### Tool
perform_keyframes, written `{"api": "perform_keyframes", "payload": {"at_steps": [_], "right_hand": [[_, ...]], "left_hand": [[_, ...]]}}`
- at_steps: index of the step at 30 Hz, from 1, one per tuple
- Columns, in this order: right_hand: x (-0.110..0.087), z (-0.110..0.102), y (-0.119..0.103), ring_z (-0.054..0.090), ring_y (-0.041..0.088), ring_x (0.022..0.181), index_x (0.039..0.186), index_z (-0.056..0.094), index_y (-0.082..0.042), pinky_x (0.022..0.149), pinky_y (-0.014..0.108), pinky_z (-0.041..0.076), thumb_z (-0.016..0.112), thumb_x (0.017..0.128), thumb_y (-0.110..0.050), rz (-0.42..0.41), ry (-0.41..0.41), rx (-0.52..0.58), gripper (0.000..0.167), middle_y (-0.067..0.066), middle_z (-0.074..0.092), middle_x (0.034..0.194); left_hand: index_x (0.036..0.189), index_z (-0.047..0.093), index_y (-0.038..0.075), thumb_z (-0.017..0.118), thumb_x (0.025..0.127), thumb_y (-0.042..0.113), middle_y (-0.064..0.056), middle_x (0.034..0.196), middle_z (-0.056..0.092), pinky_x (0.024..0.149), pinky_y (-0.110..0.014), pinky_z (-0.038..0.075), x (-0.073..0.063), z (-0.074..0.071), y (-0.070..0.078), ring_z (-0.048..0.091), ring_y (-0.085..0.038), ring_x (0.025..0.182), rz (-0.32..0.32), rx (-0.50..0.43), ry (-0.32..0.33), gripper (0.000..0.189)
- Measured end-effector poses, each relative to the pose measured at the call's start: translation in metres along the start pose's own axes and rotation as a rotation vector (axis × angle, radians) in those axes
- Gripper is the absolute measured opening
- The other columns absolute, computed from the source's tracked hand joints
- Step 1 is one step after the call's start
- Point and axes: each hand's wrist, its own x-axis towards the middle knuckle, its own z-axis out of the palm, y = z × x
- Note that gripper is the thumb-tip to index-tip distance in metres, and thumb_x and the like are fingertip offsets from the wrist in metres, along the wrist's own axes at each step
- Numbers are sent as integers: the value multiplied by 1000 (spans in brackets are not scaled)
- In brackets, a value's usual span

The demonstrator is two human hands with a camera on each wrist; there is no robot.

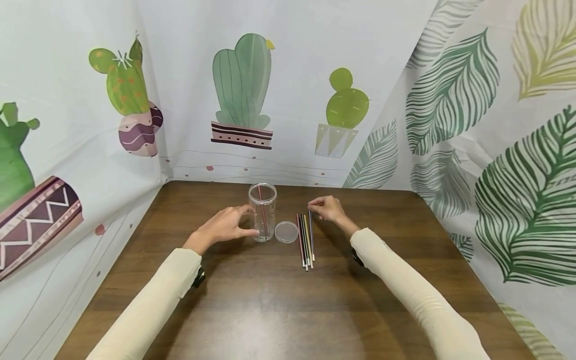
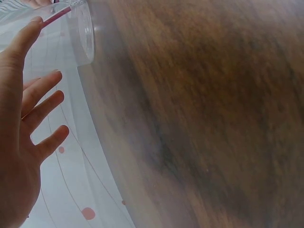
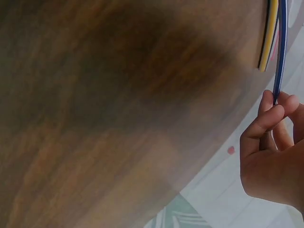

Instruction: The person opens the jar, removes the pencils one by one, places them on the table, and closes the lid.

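A tall clear jar [image 1: 271,215] stands upright on the table, uncapped, with one red pencil [image 1: 264,220] leaning inside it. My left hand [image 1: 225,224] is at the jar's left side, thumb and fingers spread around it; in the left wrist view the thumb overlaps the jar wall [image 2: 71,50]. My right hand [image 1: 330,208] pinches the far end of a blue pencil [image 3: 282,52] between thumb and fingertips. That pencil lies at the right edge of a small row of pencils [image 1: 302,242], whose white-tipped ends point toward me.
A round clear lid [image 1: 286,232] lies flat between the jar and the pencils. The brown wooden table [image 1: 261,310] meets a white cloth backdrop [image 1: 189,100] printed with cacti and leaves along its far edge and sides.
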Motion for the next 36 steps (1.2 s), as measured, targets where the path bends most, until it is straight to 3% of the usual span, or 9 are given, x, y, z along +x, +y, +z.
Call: {"api": "perform_keyframes", "payload": {"at_steps": [6, 16, 36], "right_hand": [[-2, 6, 2, 53, 5, 44, 113, 80, -10, 42, 18, 44, 76, 97, -26, 8, -27, -26, 23, 7, 71, 65], [-6, 12, 3, 52, 6, 44, 112, 81, -11, 41, 18, 40, 76, 97, -27, 14, -59, -54, 23, 0, 66, 58], [-7, 23, 5, 49, 5, 41, 106, 82, -11, 39, 18, 39, 78, 95, -25, 9, -22, -29, 18, -3, 61, 54]], "left_hand": [[135, 59, 13, 79, 84, 63, -8, 136, 68, 110, -48, 49, 0, 1, -2, 62, -27, 129, -2, 7, 5, 74], [136, 59, 13, 78, 84, 64, -10, 138, 67, 110, -49, 48, 1, 1, -2, 62, -29, 129, -6, 13, 0, 75], [135, 60, 14, 80, 84, 60, -9, 137, 68, 110, -49, 49, 0, 3, -2, 62, -28, 129, -12, 3, 5, 72]]}}
